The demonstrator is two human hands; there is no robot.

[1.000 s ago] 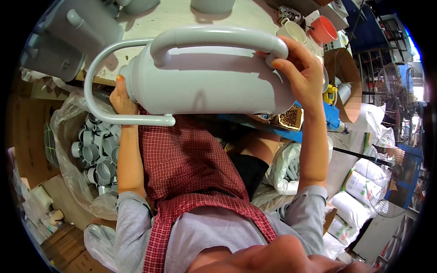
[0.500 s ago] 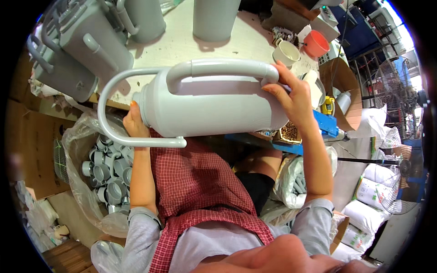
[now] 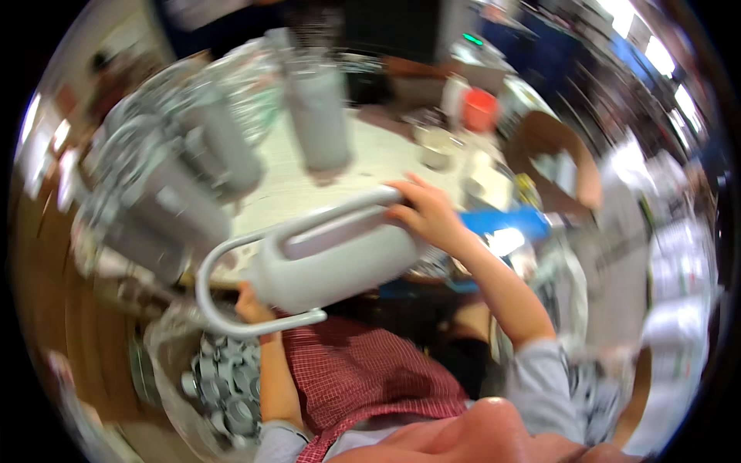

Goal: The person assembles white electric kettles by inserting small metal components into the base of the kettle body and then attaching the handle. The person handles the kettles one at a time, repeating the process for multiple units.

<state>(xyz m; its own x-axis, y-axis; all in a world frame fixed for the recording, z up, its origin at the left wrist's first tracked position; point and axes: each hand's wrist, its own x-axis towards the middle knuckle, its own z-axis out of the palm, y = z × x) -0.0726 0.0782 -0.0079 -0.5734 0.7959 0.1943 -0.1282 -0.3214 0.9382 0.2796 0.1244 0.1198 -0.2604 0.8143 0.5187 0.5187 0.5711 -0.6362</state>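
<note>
A light grey plastic thermos jug (image 3: 347, 266) lies tilted on its side in the air between my hands, above my lap and the table's near edge. It has a long side handle and a curved carrying loop (image 3: 205, 289) around its neck end. My left hand (image 3: 253, 305) is closed on the neck end, thumb on top, its other fingers hidden behind the jug. My right hand (image 3: 428, 212) grips the base end, where the side handle meets the body. The whole view is blurred by motion.
On the pale table (image 3: 289, 185) several more grey jugs (image 3: 174, 204) crowd the left, and one grey jug (image 3: 318, 119) stands farther back. A red cup (image 3: 480, 109), a cream cup (image 3: 438, 147) and a blue tool (image 3: 502, 222) are at right. A bag of grey rings (image 3: 231, 382) sits lower left.
The view has swung up, showing more of the table's far side. The jug sits lower and farther left in view, its base end tipped upward. Both hands keep hold.
</note>
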